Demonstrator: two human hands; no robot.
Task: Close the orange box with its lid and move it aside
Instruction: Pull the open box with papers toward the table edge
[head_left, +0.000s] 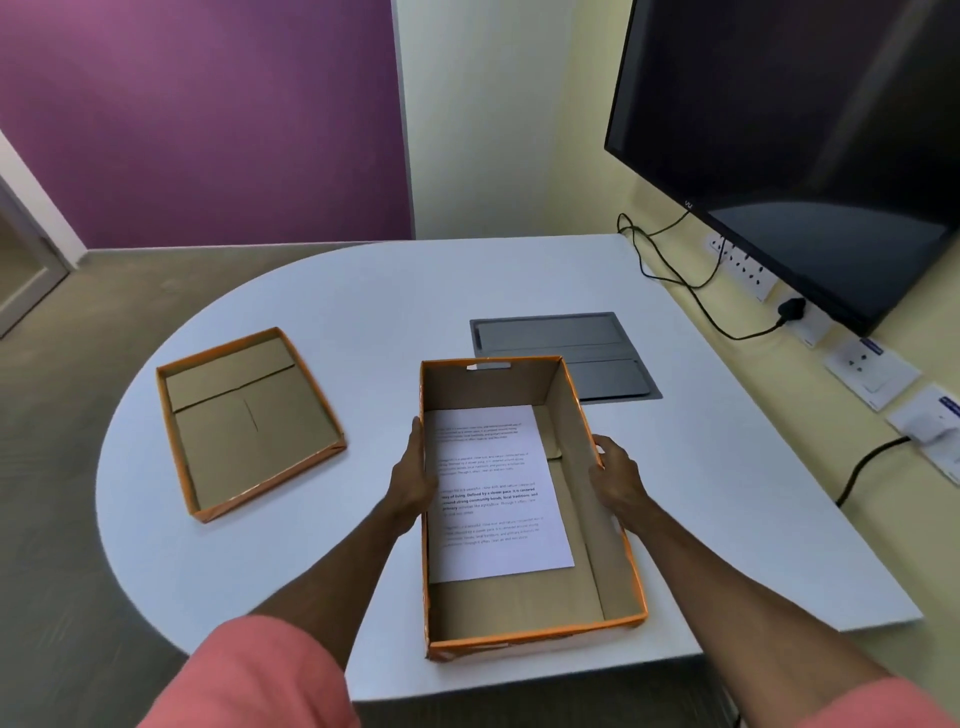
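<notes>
The open orange box (613, 551) sits near the front edge of the white table, with a printed sheet of paper (493, 493) lying flat on its floor. My left hand (413, 475) presses against the box's left wall and my right hand (615, 478) grips its right wall, so both hold the box by its sides. The orange lid (244, 421) lies upside down on the table to the left, apart from the box, its brown inside facing up.
A grey flush cable hatch (566, 343) is set in the table (363, 312) just behind the box. A dark monitor (810, 130) hangs on the right wall above sockets (872, 371) and black cables (696, 291). The table's left edge is rounded.
</notes>
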